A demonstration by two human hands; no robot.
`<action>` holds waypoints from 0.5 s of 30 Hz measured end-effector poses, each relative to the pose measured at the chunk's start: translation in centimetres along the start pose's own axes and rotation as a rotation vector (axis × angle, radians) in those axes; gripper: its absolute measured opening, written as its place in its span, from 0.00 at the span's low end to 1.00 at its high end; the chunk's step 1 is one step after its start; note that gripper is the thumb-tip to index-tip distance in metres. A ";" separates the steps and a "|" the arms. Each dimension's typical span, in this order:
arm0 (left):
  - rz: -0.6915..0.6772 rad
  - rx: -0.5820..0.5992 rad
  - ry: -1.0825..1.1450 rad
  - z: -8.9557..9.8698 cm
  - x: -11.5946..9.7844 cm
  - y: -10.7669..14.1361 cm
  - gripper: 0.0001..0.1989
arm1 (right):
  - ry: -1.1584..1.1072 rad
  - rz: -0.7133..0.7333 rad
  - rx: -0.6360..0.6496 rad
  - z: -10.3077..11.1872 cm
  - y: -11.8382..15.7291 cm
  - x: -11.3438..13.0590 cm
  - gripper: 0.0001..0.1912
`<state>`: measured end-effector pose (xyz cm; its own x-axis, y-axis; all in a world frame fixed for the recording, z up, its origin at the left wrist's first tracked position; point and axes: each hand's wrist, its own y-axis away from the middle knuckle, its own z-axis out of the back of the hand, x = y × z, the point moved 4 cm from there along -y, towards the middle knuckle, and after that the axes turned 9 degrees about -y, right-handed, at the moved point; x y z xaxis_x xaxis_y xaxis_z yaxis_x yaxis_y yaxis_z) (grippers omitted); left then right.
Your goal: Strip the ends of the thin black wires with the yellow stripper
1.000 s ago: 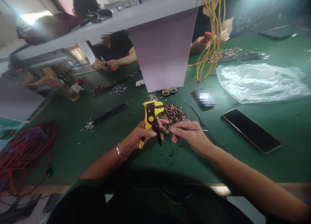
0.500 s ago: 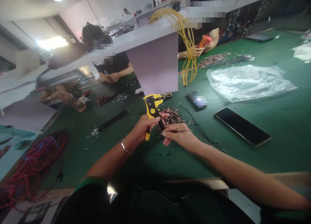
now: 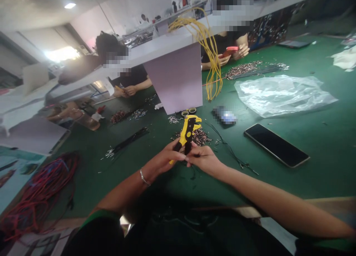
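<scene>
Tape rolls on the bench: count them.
2. One tape roll and a second tape roll sit side by side on the green bench mat, at the foot of the lilac panel, just behind the yellow wire stripper in the left hand. More may be hidden behind the panel.

The only view is worn on the person's head and looks forward and down across the surface (image 3: 280, 185). It sits close above the hands (image 3: 183, 158), which lie just below the middle of the frame. The forearms (image 3: 278, 208) reach in from the lower corners, and the dark shirt (image 3: 172, 233) fills the bottom edge. Beyond the surface's far side, a white shelf (image 3: 167, 50) slants across the upper frame, with a co-worker (image 3: 132, 78) and another co-worker (image 3: 222, 45) seated farther off.
</scene>
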<state>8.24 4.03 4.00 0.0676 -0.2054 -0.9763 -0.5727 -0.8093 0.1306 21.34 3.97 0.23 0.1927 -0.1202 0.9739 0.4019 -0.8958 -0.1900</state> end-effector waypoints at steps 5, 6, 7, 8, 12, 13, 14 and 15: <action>0.143 0.105 0.057 0.6 1.0 0.5 0.29 | 0.192 0.067 0.106 -0.6 0.4 0.0 0.11; 0.163 0.096 0.065 0.7 1.3 0.6 0.28 | 0.210 0.084 0.127 -0.8 0.4 0.1 0.12; 0.178 0.077 0.065 0.9 1.7 0.6 0.26 | 0.212 0.100 0.146 -0.9 0.5 0.3 0.12; 0.183 0.050 0.057 1.1 2.0 0.7 0.24 | 0.196 0.098 0.170 -1.0 0.5 0.3 0.13; 0.108 -0.066 0.008 2.2 2.2 0.6 0.19 | 0.086 -0.096 0.196 -0.6 0.4 0.2 0.11; 0.077 -0.092 -0.006 2.5 2.1 0.6 0.18 | 0.069 -0.142 0.153 -0.3 0.3 0.2 0.11; 0.044 -0.120 -0.020 2.9 1.9 0.6 0.17 | 0.053 -0.169 0.096 0.2 0.2 0.4 0.10; 0.007 -0.149 -0.042 3.3 1.6 0.7 0.16 | 0.032 -0.187 0.037 0.6 0.2 0.6 0.09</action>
<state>5.30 4.95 1.93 0.0281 -0.1911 -0.9812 -0.4455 -0.8811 0.1588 22.04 4.00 0.71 0.0835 0.0326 0.9960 0.4610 -0.8874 -0.0096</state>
